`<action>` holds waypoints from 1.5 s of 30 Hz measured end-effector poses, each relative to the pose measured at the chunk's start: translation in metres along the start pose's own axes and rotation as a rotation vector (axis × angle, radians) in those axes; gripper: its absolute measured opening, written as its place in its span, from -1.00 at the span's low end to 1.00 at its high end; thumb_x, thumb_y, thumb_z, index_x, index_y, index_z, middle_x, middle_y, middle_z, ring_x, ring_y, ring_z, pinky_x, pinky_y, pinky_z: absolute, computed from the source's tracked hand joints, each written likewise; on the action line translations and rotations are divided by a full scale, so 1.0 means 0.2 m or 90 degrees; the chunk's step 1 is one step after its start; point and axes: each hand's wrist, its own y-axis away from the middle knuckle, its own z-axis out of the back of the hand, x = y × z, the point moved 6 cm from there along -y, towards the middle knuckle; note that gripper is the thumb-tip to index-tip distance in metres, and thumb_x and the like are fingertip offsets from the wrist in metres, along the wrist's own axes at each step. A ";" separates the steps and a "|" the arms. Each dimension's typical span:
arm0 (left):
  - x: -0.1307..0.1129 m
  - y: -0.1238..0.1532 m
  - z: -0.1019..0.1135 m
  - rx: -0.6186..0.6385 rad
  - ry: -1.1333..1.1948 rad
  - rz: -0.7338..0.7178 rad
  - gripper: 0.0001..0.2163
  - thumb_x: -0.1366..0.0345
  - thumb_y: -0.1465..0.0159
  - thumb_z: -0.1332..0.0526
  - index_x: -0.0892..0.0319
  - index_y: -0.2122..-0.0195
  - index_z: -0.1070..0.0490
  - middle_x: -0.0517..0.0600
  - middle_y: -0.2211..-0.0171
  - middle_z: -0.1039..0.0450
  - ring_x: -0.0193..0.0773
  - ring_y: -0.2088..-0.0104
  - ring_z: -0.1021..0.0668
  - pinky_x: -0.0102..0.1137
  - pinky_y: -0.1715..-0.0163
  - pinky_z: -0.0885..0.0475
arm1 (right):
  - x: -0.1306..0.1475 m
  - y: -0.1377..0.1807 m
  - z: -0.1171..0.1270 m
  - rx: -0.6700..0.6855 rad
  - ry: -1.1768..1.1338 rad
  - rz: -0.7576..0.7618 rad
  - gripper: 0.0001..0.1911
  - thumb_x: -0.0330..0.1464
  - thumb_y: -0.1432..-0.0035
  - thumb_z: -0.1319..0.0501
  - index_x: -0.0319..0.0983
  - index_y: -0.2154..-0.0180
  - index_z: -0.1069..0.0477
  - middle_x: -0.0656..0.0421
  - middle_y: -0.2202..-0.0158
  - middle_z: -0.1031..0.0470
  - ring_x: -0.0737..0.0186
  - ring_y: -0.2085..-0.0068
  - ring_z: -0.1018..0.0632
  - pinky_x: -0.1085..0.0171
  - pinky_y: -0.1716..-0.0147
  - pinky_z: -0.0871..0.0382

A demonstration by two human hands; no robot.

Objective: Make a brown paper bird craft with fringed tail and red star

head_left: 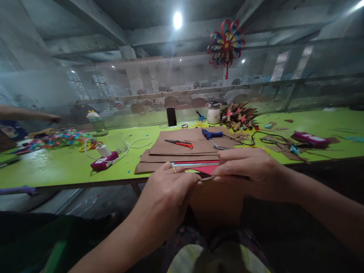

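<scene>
Both my hands pinch the upper edge of a sheet of brown cardboard (217, 206), which hangs down in front of the table edge. My left hand (170, 189), with a ring on one finger, has its thumb and fingertips closed on the edge. Close beside it, my right hand (250, 167) grips the same edge, its fingers bent over the top. Just beyond lie stacked brown cardboard sheets (176, 136) with red paper (209, 169) and light blue strips near the front. Red-handled scissors (179, 143) and a blue glue gun (212, 134) rest on the stack.
The green table (68, 172) also carries a purple power strip (104, 162) with cables, a phone (171, 116), a jar (214, 112), rolled brown pieces (240, 115) and colourful scraps (64, 139). Another person's arm (28, 113) reaches in at left. A paper flower (226, 44) hangs above.
</scene>
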 end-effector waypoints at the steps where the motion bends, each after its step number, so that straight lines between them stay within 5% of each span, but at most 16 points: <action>1: 0.00 0.00 0.00 0.006 0.001 -0.003 -0.84 0.50 -0.21 -0.05 0.21 0.27 -0.38 -0.03 0.46 -0.47 -0.27 0.42 -0.43 -0.34 0.33 -0.19 | 0.00 0.01 0.00 -0.002 -0.004 0.001 -0.82 -0.42 -0.22 -0.08 -0.27 0.36 -0.44 0.19 0.50 -0.27 0.36 0.45 -0.31 0.39 0.48 -0.14; 6: -0.01 0.00 -0.01 -0.014 0.015 -0.024 -0.86 0.53 -0.19 -0.07 0.22 0.30 -0.37 -0.06 0.50 -0.44 -0.29 0.45 -0.35 -0.34 0.34 -0.15 | -0.02 0.02 -0.02 0.004 -0.026 0.000 -0.82 -0.43 -0.21 -0.09 -0.31 0.37 -0.44 0.21 0.51 -0.26 0.38 0.45 -0.30 0.40 0.47 -0.11; 13: 0.01 -0.03 -0.05 0.054 -0.031 -0.028 -0.88 0.53 -0.14 -0.07 0.23 0.44 -0.34 0.00 0.55 -0.33 -0.24 0.45 -0.28 -0.35 0.42 -0.14 | -0.05 -0.05 -0.09 0.134 -0.013 -0.082 -0.88 -0.50 -0.13 -0.13 -0.28 0.35 -0.45 0.16 0.41 -0.43 0.33 0.36 -0.39 0.38 0.37 -0.15; 20: 0.04 0.01 -0.03 0.073 0.030 -0.014 -0.79 0.54 -0.19 -0.04 0.18 0.21 -0.34 0.00 0.37 -0.41 -0.24 0.33 -0.39 -0.39 0.36 -0.21 | -0.03 -0.06 -0.09 0.132 -0.077 -0.047 -0.84 -0.56 -0.10 -0.10 -0.33 0.42 -0.45 0.17 0.51 -0.41 0.38 0.44 -0.37 0.40 0.45 -0.12; 29: 0.13 0.08 -0.04 0.091 -0.018 0.057 -0.85 0.49 -0.21 -0.07 0.18 0.24 -0.36 -0.07 0.46 -0.41 -0.30 0.45 -0.42 -0.44 0.49 -0.15 | -0.06 -0.10 -0.13 0.178 -0.005 -0.121 -0.82 -0.44 -0.16 -0.10 -0.27 0.36 -0.48 0.15 0.47 -0.48 0.33 0.40 -0.39 0.36 0.40 -0.12; 35: 0.13 0.07 -0.03 0.087 -0.006 0.063 -0.83 0.46 -0.22 -0.07 0.15 0.20 -0.35 -0.07 0.43 -0.44 -0.30 0.42 -0.44 -0.44 0.47 -0.16 | -0.03 -0.15 -0.14 0.206 -0.026 -0.104 -0.76 -0.49 -0.13 -0.08 -0.30 0.55 -0.40 0.26 0.65 -0.28 0.43 0.56 -0.22 0.39 0.50 -0.04; 45: 0.26 0.07 0.00 0.201 0.082 0.120 -0.78 0.27 -0.30 0.01 0.20 0.44 -0.31 -0.12 0.56 -0.29 -0.41 0.53 -0.32 -0.50 0.51 -0.15 | -0.11 -0.08 -0.12 0.198 -0.004 -0.162 -0.72 -0.35 -0.19 -0.06 -0.32 0.49 -0.42 0.27 0.65 -0.24 0.43 0.58 -0.13 0.38 0.55 0.02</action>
